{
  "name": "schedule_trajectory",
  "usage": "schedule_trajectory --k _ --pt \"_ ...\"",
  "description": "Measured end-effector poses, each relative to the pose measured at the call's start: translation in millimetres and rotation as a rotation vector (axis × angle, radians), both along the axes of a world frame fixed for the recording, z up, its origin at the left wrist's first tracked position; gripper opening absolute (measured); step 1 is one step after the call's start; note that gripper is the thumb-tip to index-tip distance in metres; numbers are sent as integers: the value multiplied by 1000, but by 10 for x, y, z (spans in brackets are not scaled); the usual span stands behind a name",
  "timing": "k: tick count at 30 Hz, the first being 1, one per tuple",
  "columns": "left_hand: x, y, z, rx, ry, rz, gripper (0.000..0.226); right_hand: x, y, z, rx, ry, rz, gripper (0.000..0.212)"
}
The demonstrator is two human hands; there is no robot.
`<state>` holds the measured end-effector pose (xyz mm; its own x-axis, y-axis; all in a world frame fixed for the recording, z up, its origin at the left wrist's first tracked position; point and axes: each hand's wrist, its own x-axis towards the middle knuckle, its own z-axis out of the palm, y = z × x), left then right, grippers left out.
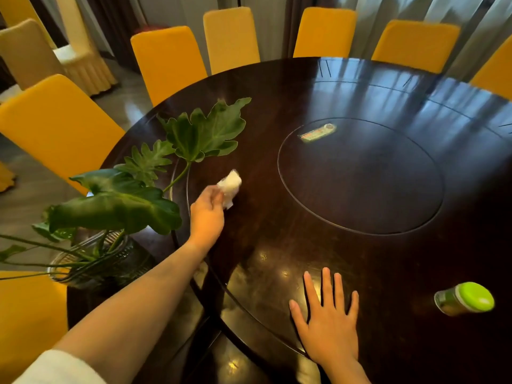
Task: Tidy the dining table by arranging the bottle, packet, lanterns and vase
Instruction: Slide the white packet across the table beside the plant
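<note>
My left hand reaches out over the dark round table and grips a crumpled white tissue pressed against the wood. My right hand lies flat on the table near the front edge, fingers spread, holding nothing. A glass vase with large green leaves stands at the table's left edge, beside my left forearm. A bottle with a green cap stands at the right. A small packet lies on the far side of the inset turntable. No lanterns are in view.
Yellow-covered chairs ring the table on the far side and left. One more chair stands close at the front left. Curtains hang behind the far chairs.
</note>
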<state>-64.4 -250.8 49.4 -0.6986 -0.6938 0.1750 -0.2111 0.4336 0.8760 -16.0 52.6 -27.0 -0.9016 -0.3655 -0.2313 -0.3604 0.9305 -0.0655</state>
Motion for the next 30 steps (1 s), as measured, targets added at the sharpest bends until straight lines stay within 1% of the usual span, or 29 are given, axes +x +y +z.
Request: schedule_trajectory --k 2,4,5,6,7,9,11,13,15,18,20,22,25,30 --pt "-129 39 126 280 178 93 18 2 -6 21 5 -1 -2 73" --pt "-207 48 203 674 379 208 9 0 -4 36 10 -7 -2 73" --pt "-212 35 209 865 452 263 9 -1 -3 40 13 -9 1 73" --pt "-212 10 192 1010 478 314 19 0 -3 44 13 -10 -1 72" --pt "-193 -10 155 1115 466 365 28 1 -2 49 15 -9 -2 72" --pt "-137 -49 62 1207 416 476 36 8 -10 50 13 -5 -3 72" --pt "-90 -52 -43 1208 378 609 34 3 -13 50 11 -4 -3 73" --pt "-39 -39 -140 1127 319 692 22 1 -7 46 15 -3 -2 73" --pt "3 -33 -243 1038 264 720 11 6 3 37 24 -4 2 74" --pt "62 -49 -318 910 148 753 9 5 -5 40 14 -2 1 74" --pt "85 -56 -352 846 90 768 17 5 -4 46 12 1 -1 73" --pt "127 -57 -374 802 32 748 24 9 1 44 12 6 0 72" --pt "215 -51 -416 792 -63 696 24 13 0 44 10 2 -4 73" --pt "219 -39 -393 688 -16 522 9 7 -13 61 -22 4 -6 71"
